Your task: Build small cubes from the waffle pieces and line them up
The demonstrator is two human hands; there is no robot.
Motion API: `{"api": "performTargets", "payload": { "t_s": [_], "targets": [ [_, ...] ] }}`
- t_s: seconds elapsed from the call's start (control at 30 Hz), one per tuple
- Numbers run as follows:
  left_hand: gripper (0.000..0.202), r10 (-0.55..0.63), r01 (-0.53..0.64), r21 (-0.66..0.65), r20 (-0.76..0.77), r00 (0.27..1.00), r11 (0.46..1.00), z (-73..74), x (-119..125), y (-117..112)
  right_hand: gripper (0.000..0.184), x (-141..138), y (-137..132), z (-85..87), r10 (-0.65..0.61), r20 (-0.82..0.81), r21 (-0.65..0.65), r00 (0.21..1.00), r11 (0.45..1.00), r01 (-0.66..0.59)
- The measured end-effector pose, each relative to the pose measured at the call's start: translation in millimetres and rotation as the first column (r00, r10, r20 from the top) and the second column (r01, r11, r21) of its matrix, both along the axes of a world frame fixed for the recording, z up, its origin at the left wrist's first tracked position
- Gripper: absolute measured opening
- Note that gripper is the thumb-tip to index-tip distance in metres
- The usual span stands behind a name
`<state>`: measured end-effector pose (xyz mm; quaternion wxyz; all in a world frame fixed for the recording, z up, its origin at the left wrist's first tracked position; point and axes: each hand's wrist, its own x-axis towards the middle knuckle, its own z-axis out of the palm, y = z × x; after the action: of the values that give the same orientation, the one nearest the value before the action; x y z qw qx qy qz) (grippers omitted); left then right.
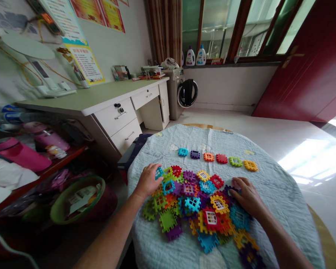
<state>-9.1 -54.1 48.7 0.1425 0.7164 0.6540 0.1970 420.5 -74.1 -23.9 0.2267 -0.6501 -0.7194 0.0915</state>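
Note:
A heap of coloured plastic interlocking tiles (196, 205) lies on the light blue cloth (274, 179) over a round table. Beyond the heap, several single tiles (216, 157) lie in a row: blue, purple, orange, red, green, yellow. My left hand (148, 180) rests at the heap's left edge with its fingers curled around a blue tile (159, 173). My right hand (248, 196) lies on the heap's right side, fingers bent over the tiles; whether it grips one is hidden.
A desk with drawers (120, 116) stands at the left, a small washing machine (184, 93) behind it. A green basin (78, 201) and pink items sit low at the left. The wooden table rim (329, 243) shows at the right.

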Motion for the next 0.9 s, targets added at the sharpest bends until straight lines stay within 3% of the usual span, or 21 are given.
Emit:
{"api": "performTargets", "payload": {
  "t_s": [0.2, 0.37, 0.57, 0.77, 0.9],
  "targets": [
    [0.047, -0.141, 0.141, -0.103, 0.005, 0.990, 0.985, 5.6, 2, 16, 0.043, -1, 0, 1.2, 0.003, 0.008, 0.003, 1.000, 1.000, -0.003],
    [0.041, -0.193, 0.187, -0.074, -0.086, 0.978, 0.980, 16.2, 38, 34, 0.038, -3, -1, 5.9, 0.000, 0.005, -0.006, 1.000, 1.000, 0.000],
    [0.044, -0.237, 0.164, -0.275, -0.258, 0.937, 0.947, 18.0, 70, 50, 0.035, -5, -3, 9.8, 0.009, -0.022, 0.004, 1.000, 1.000, -0.009],
    [0.038, -0.226, 0.154, -0.280, -0.245, 0.943, 0.947, 22.2, 72, 55, 0.035, -7, -3, 11.1, -0.003, -0.032, -0.004, 0.999, 1.000, 0.003],
    [0.033, -0.210, 0.173, -0.295, -0.099, 0.973, 0.940, 20.7, 66, 58, 0.036, -7, -4, 11.8, 0.003, -0.031, -0.013, 1.000, 1.000, -0.003]
  ]
}}
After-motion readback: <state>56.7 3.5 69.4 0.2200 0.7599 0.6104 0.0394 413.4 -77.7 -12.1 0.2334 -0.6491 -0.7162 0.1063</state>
